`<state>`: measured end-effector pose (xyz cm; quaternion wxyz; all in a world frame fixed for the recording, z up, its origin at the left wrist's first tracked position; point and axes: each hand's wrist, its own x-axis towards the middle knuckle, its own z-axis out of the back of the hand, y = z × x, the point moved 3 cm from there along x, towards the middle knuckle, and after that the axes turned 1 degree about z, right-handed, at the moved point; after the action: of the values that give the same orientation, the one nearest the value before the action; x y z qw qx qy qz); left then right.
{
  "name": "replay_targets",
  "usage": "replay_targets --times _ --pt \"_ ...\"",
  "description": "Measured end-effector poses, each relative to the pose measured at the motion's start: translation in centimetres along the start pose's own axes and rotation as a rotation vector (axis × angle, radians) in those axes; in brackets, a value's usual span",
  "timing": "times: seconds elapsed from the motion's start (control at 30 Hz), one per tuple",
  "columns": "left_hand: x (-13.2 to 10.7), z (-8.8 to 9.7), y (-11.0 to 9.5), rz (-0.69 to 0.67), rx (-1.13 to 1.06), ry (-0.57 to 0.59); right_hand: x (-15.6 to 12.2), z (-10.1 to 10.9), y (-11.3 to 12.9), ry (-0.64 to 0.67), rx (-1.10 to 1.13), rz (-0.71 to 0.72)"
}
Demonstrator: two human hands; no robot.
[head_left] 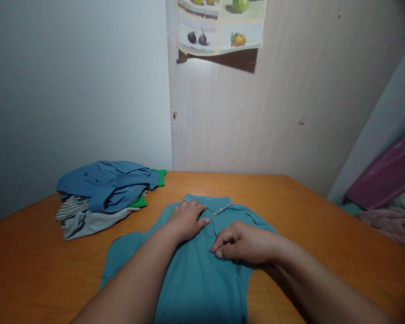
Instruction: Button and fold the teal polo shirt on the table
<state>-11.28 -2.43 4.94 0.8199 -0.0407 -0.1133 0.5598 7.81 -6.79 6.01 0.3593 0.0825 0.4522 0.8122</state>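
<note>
A teal polo shirt point(202, 279) lies front side up on the table, its collar toward the wall. My left hand point(188, 219) rests flat on the chest just below the collar, fingers stretched out and thumb apart. Beside the button placket, my right hand point(245, 242) has thumb and fingertips pinched together on the shirt's fabric. A small button shows between the two hands. One sleeve spreads out to the left, partly behind my left forearm. The shirt's lower end runs out of view at the bottom.
A loose heap of clothes, with a blue buttoned garment point(110, 184) on top and grey, striped and green cloth under it, sits at the table's back left. The wooden table point(324, 252) meets a panel wall carrying a fruit poster point(219, 27). Pink bedding point(384, 171) appears at right.
</note>
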Motion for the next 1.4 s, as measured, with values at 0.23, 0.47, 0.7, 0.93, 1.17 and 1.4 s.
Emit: replay_targets --times 0.23,0.47,0.7,0.93,1.17,1.4 --pt "-0.3 0.7 -0.7 -0.033 -0.007 -0.037 0.2 1.6 0.2 -0.193 0.177 0.034" --pt "-0.5 1.2 -1.9 -0.141 -0.099 -0.003 0.2 5.4 -2.6 -0.6 0.323 -0.116" --pt "-0.5 0.6 -0.5 -0.052 -0.136 0.206 0.7 6.7 -6.1 -0.653 0.182 -0.322" --pt "-0.5 0.6 0.0 -0.049 -0.224 0.185 -1.1 10.8 -8.5 -0.929 -0.056 -0.371" --pt "-0.3 0.4 0.6 -0.038 -0.3 0.178 -0.9 9.9 -9.4 -0.776 -0.107 -0.382" --pt "-0.5 0.7 0.8 0.015 -0.344 0.144 -0.8 10.9 -9.2 -0.956 0.022 -0.277"
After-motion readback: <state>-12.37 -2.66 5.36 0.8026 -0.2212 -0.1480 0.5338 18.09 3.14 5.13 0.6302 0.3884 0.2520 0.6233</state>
